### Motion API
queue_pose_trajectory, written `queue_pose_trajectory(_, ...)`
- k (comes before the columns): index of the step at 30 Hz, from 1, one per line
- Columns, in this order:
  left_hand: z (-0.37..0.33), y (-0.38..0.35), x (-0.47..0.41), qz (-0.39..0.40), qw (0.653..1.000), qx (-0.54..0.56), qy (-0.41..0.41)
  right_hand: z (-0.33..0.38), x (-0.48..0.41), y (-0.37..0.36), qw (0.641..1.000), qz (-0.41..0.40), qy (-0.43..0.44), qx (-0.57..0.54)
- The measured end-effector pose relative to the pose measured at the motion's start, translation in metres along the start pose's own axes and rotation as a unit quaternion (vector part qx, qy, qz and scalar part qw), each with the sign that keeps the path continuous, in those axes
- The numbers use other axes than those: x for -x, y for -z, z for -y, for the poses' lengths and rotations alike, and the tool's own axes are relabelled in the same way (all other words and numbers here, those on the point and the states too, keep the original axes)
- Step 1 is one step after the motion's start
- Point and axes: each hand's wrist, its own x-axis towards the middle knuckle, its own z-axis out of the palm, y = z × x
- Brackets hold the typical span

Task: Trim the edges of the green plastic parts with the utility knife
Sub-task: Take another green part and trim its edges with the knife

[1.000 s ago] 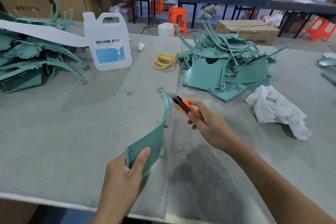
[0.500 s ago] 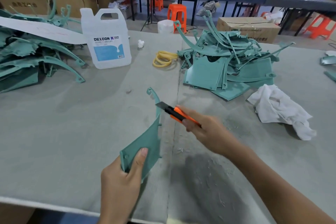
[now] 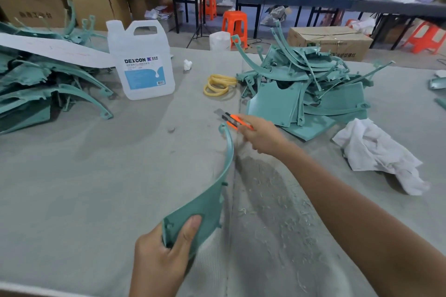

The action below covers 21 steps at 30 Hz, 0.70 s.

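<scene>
Two hands work over the grey, shaving-strewn table (image 3: 84, 188). The left hand (image 3: 156, 263) pinches the wide end of the curved green part (image 3: 207, 202), thumb on top. The right hand (image 3: 263, 138) curls its fingers round the utility knife (image 3: 233, 120), its blade seemingly just clear of the narrow tip. Beyond are a heap of green parts (image 3: 309, 84), a jug (image 3: 142, 62), cartons (image 3: 96, 2) and orange stools (image 3: 235, 25).

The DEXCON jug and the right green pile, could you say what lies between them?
In the head view, a yellow coil of bands and a small white wad.

Left hand (image 3: 156, 255) pinches the curved green part (image 3: 212, 190) — right hand (image 3: 261, 136) holds the orange utility knife (image 3: 233, 120) at its tip.
</scene>
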Motion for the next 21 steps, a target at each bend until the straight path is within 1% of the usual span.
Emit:
queue_pose_trajectory(2, 0.003, 0.0, 0.0, 0.005, 1.0, 0.002, 0.009, -0.001, 0.016, 0.011, 0.998, -0.025, -0.025, -0.049)
queue_pose_trajectory(3, 0.002, 0.0, 0.0, 0.01, 1.0, 0.0, 0.012, 0.001, 0.029, 0.014, 0.997, -0.033, -0.022, -0.062)
queue_pose_trajectory(5, -0.001, 0.001, 0.0, 0.019, 1.0, -0.003, 0.012, 0.006, 0.061, 0.016, 0.996, -0.039, 0.004, -0.085)
queue_pose_trajectory(7, -0.003, 0.002, 0.001, 0.023, 1.0, -0.007, 0.011, 0.016, 0.097, 0.014, 0.995, -0.022, 0.036, -0.094)
queue_pose_trajectory(10, -0.004, 0.0, -0.001, 0.02, 1.0, -0.008, 0.009, 0.035, 0.147, 0.008, 0.995, 0.017, 0.066, -0.073)
queue_pose_trajectory(15, -0.006, 0.0, 0.001, 0.016, 1.0, -0.013, 0.018, 0.066, 0.198, -0.001, 0.991, 0.023, 0.127, -0.038)
queue_pose_trajectory(19, -0.009, 0.001, 0.002, 0.013, 0.999, -0.031, 0.012, 0.074, 0.203, -0.005, 0.986, 0.025, 0.165, 0.018)
queue_pose_trajectory(21, -0.012, 0.002, 0.004, 0.004, 1.0, -0.019, 0.018, 0.062, 0.189, -0.002, 0.988, -0.002, 0.15, 0.03)
